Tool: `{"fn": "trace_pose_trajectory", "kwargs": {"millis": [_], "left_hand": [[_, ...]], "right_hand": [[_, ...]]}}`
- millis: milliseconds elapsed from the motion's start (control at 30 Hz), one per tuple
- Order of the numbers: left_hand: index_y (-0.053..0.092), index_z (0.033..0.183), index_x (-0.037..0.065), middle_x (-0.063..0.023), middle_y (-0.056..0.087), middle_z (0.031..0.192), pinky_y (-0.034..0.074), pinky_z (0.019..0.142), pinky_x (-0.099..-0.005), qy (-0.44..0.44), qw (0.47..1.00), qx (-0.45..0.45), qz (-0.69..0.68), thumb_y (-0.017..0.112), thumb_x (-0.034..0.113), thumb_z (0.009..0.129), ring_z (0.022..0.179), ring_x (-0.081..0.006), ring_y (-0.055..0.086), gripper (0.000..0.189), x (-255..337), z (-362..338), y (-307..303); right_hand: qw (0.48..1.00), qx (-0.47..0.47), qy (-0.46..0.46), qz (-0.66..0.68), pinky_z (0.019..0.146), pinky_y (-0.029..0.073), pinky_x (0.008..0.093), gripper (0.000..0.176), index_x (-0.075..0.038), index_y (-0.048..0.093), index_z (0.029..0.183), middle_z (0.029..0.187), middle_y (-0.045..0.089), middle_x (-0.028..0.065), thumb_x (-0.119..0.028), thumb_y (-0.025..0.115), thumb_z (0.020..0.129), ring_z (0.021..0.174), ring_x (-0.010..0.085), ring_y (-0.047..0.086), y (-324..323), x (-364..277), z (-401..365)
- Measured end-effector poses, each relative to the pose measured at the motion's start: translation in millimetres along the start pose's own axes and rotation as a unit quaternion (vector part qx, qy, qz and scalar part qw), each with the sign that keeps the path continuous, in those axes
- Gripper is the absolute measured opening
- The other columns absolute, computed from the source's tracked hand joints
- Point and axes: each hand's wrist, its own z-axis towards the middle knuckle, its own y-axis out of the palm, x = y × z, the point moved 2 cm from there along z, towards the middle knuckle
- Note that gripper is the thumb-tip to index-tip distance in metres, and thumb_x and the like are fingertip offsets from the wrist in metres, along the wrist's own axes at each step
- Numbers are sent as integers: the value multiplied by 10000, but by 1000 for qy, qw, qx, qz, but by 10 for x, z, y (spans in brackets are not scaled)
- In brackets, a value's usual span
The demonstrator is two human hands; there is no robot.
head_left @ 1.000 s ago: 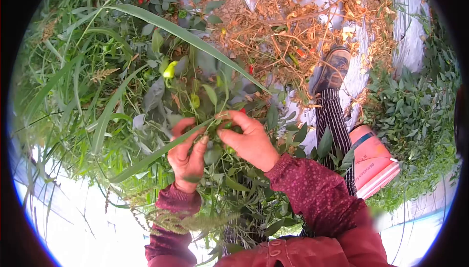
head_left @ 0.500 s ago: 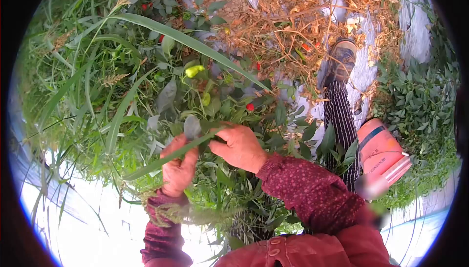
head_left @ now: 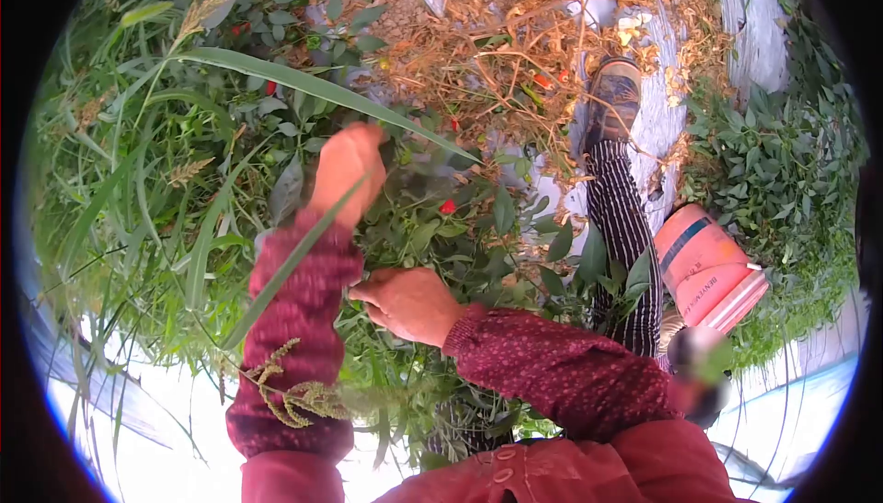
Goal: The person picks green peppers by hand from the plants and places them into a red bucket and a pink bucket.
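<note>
Reaching up among the pepper plants (head_left: 432,236), my left hand (head_left: 349,172) is curled closed, its fingertips blurred and hidden, and what it holds cannot be made out. A long grass blade (head_left: 294,250) crosses in front of its wrist. My right hand (head_left: 409,305) is lower, beside my left sleeve, with fingers bent together; anything between them is too small to name. A red pepper (head_left: 448,207) hangs in the leaves between and right of my hands. The light green peppers are out of sight.
A wide grass leaf (head_left: 313,87) arches above my left hand. Dry brown stalks (head_left: 515,71) lie over plastic sheeting (head_left: 658,89) at the top. My shoe (head_left: 614,98) and striped trouser leg (head_left: 625,218) are at right, near a pink bucket (head_left: 704,264) lying tilted.
My left hand has moved up and away from my right hand, to where the light green peppers showed. My right hand has moved down and left. The view has shifted slightly.
</note>
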Motion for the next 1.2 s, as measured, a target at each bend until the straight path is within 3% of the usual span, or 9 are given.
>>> {"fn": "trace_pose_trajectory", "kwargs": {"millis": [200,233,400,467,600,800,867,1067,1200], "left_hand": [[634,807,17,-201,637,815,503,721,-444,173,966,-118,150,522,35,757,806,-382,618,125,-261,246,438],[684,934,125,-152,649,943,495,733,-424,130,925,-242,262,623,84,730,875,-297,630,217,-327,243,546],[627,838,30,-189,609,1036,516,696,-410,31,915,-312,253,618,64,718,847,-331,624,125,-114,-5,333],[595,970,52,-170,622,886,516,706,-424,117,979,-76,148,543,13,734,796,-346,632,245,-62,-151,241],[583,958,48,-181,595,952,516,710,-417,71,974,-170,132,565,21,722,821,-338,627,239,-88,-456,234],[599,915,59,-132,611,916,514,703,-403,179,981,68,41,569,37,752,805,-327,617,168,482,-255,24],[602,954,7,-168,615,954,497,782,-410,168,981,5,-99,577,-30,757,892,-346,596,203,777,-59,125],[616,1003,24,-219,600,965,483,809,-437,85,877,-447,154,613,166,788,917,-378,585,258,677,-124,1243],[603,939,-7,-245,601,1012,499,823,-409,125,899,-418,15,589,114,797,965,-387,587,188,464,-515,1317]], "right_hand": [[999,-28,28,-1,612,512,390,269,-142,627,1064,817,603,60,-212,589,808,714,248,625,16,51,-10],[999,-38,23,-16,608,512,390,261,-139,624,1058,810,603,64,-214,586,810,708,250,625,10,45,-13],[999,-45,6,2,604,506,417,245,-125,622,1024,780,597,70,-228,597,803,701,261,630,151,66,-92],[998,-59,5,-6,606,506,422,238,-121,627,1014,787,599,71,-222,602,800,705,262,632,170,76,-101],[994,-104,3,-36,609,511,420,223,-110,639,994,767,607,74,-209,612,795,675,262,631,226,71,-164],[995,-94,-15,-20,584,514,419,168,-107,633,951,674,595,71,-218,594,830,590,251,610,425,169,-259],[996,-86,6,4,597,505,426,123,-99,631,850,690,609,86,-200,612,782,630,271,619,502,198,-289],[985,125,-39,110,598,501,447,104,-81,601,780,696,617,91,-175,623,740,659,303,624,860,364,-371],[999,-33,-9,36,617,509,439,122,-81,628,769,704,623,93,-191,644,718,675,298,632,703,273,-438]]}}
